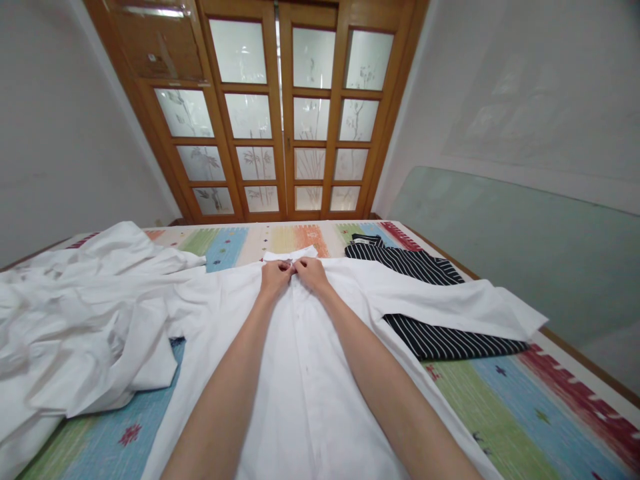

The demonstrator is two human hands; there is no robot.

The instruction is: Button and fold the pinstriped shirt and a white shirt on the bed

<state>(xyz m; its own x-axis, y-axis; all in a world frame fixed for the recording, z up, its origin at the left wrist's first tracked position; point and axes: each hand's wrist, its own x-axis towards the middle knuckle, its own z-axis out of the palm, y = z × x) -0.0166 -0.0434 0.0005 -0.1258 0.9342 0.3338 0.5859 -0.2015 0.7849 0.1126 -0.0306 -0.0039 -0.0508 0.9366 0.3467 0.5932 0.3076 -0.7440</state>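
A white button-up shirt [310,373] lies spread out front side up, its collar [293,254] at the far end and one sleeve [450,303] stretched to the right. At the top of the front opening, just under the collar, my left hand [277,275] pinches the fabric. My right hand [309,272] pinches the same spot from the other side, fingertips almost meeting the left ones. The fingers hide whatever small part of the collar or placket is between them. A line of buttons runs down the shirt's front below my hands.
White crumpled cloth [85,333] is heaped on the left, against the shirt's left sleeve. A black-and-white striped garment [415,263] lies partly under the right sleeve. Everything rests on a colourful patterned cover [540,400]. Wooden glass-paned doors [280,120] stand beyond, and a pale green panel [500,227] leans along the right wall.
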